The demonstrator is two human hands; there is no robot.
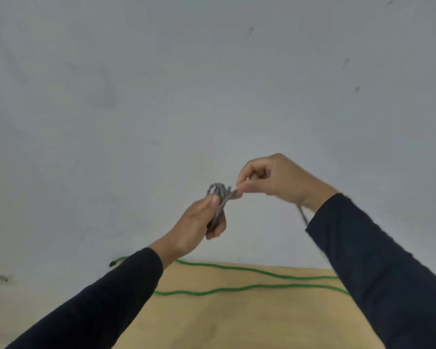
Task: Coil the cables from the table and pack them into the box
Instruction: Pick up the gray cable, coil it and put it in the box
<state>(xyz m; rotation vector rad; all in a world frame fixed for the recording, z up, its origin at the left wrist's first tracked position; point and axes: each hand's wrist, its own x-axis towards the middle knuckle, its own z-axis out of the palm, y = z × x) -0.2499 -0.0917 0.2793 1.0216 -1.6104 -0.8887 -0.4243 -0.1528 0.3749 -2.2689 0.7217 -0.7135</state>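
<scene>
A grey cable (219, 191) is bunched into a small coil held up in front of the wall. My left hand (199, 222) is closed around the coil's lower part, thumb pressed on its loops. My right hand (275, 180) pinches a strand of the same cable at the coil's top right; a loose grey tail hangs down by my right wrist. A green cable (249, 288) lies in two long wavy lines across the tan table (237, 321) below my hands. The box is out of view.
A pale grey wall (186, 84) fills the upper part of the view, right behind the table's far edge. The green cable's dark plug end (113, 262) pokes out past the table's left corner. Dark sleeves cover both forearms.
</scene>
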